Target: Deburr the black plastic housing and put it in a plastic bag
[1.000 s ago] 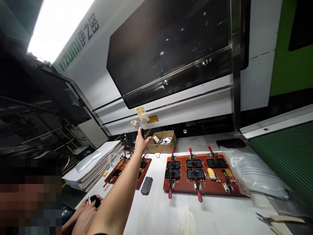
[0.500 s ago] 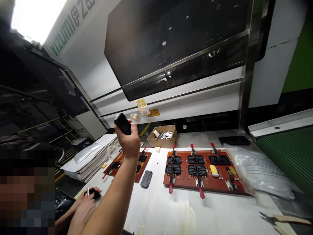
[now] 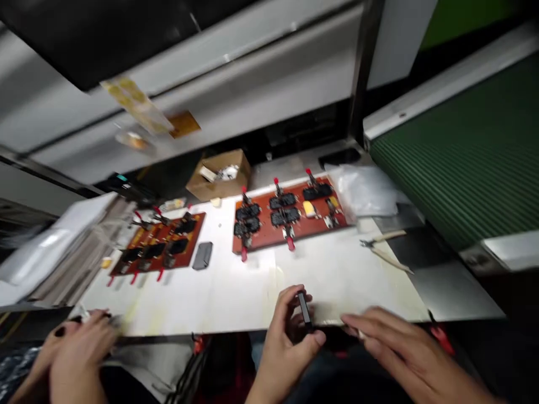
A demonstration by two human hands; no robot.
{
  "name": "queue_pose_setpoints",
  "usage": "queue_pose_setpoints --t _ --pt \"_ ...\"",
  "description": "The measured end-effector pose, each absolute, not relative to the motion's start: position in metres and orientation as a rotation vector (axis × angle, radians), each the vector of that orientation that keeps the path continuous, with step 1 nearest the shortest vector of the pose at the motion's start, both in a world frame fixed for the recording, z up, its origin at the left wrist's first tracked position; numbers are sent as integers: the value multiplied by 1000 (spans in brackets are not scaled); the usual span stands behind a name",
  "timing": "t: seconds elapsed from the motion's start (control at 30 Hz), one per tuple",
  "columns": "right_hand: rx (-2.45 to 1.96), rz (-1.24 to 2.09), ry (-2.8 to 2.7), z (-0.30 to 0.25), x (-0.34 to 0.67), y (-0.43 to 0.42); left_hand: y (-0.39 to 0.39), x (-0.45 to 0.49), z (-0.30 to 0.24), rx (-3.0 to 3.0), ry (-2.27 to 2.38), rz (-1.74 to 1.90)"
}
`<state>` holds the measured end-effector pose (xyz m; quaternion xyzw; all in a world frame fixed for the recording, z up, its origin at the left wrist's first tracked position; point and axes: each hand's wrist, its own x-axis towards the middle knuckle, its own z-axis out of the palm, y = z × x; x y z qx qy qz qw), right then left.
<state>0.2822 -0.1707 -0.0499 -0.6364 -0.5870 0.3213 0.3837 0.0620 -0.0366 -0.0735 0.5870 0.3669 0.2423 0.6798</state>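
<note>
Gripping a black part [image 3: 304, 307] in left hand [image 3: 288, 342] fingers, right hand [image 3: 393, 345] fingers spread loose; yellow stickers [image 3: 131, 102] unreadable.

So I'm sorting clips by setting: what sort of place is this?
Likely a factory assembly bench: red clamp boards holding black parts, a green conveyor belt alongside, and a big machine's panel behind.

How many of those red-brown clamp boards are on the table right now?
2. The right board lies mid-table in front of the cardboard box. The left board lies beside a loose grey part. The table's left edge is blurred, so another could be hidden.
</note>
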Motion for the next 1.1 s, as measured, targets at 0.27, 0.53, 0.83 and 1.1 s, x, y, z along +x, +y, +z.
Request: queue_pose_setpoints --t 0.27,0.53,0.83,1.1 --pt "-1394 816 -1855 -37 281 -150 -45 55 -59 1502 829 397" --pt "-1431 765 -1859 -39 281 -153 -41 64 -52 1591 785 380" --pt "-1437 708 -1851 -42 280 -157 -44 66 -53 1570 775 359" --pt "-1448 698 -1861 -44 280 -158 -46 65 -54 1557 797 326"
